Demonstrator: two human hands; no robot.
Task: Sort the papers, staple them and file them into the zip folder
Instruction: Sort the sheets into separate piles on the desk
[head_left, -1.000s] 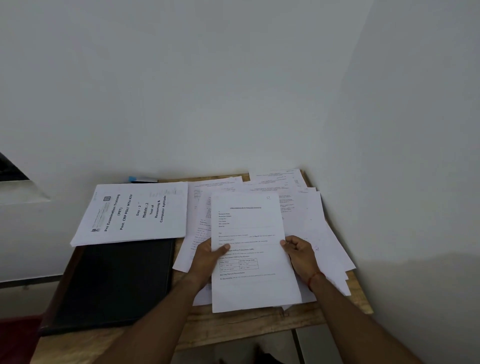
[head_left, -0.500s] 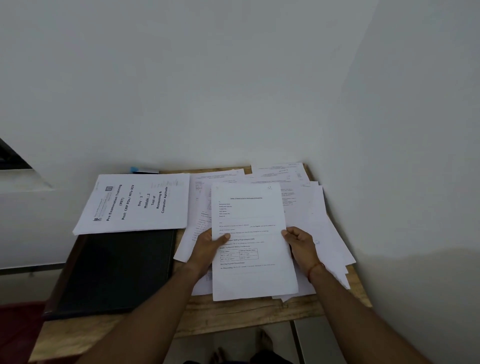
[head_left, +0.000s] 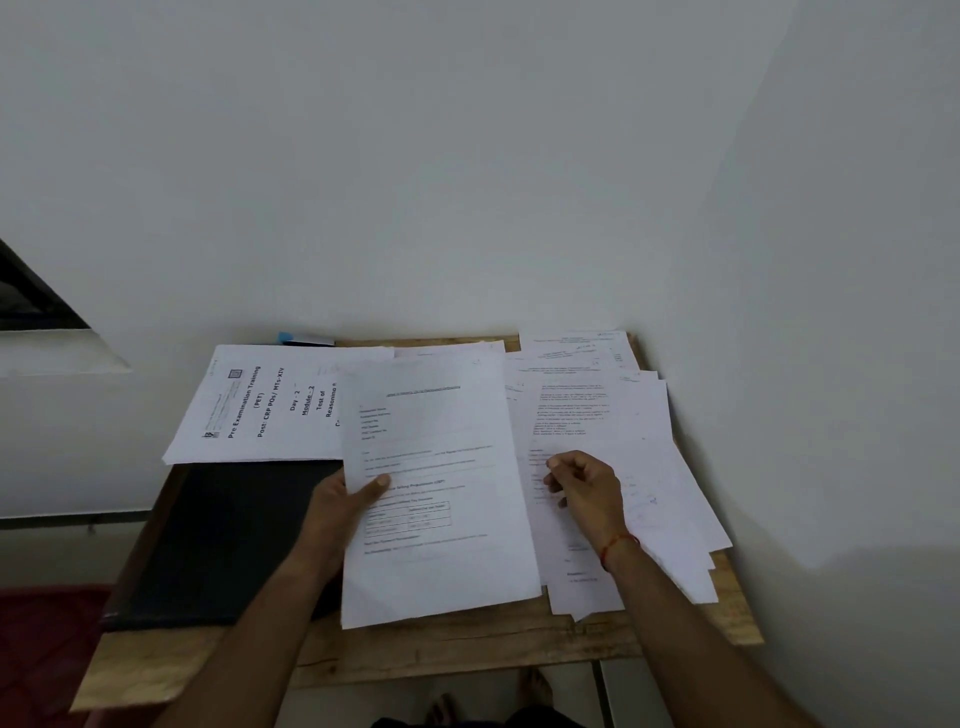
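My left hand (head_left: 347, 500) pinches the left edge of a printed white sheet (head_left: 436, 467), thumb on top, and holds it over the desk's middle. My right hand (head_left: 584, 486) has its fingers loosely curled and holds nothing; it hovers over the spread pile of loose papers (head_left: 613, 415) on the right. A "Pre Examination Training" booklet (head_left: 260, 405) lies at the back left, partly over the black zip folder (head_left: 228, 540). A blue object (head_left: 304, 339), perhaps the stapler, peeks out behind the booklet.
The small wooden desk (head_left: 467, 649) sits in a corner, white walls close behind and to the right. A dark window recess (head_left: 31, 296) is at the left. A red mat (head_left: 41, 639) and my feet (head_left: 535, 686) show below the desk's front edge.
My right hand has let go of the sheet. My left hand has carried the sheet leftward, so it now overlaps the booklet and the folder's edge.
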